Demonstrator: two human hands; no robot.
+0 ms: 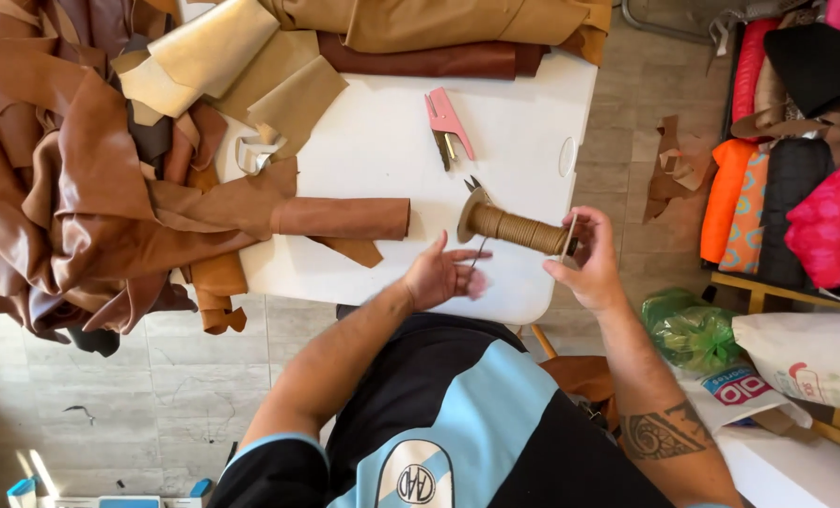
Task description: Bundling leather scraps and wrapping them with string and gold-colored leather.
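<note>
A spool of olive-brown cord (519,229) lies on its side near the front edge of the white table (373,150). My right hand (584,263) grips the spool's right flange. My left hand (443,273) is just in front of the spool, fingers pinching a thin loose end of cord that runs up to it. A strip of brown leather (340,218) lies flat to the left of the spool.
Pink thread snips (446,122) lie behind the spool. Heaped brown and tan leather hides (90,160) cover the table's left and far side. Coloured fabric rolls (787,207), a green bag (693,329) and a white sack (810,353) stand at the right.
</note>
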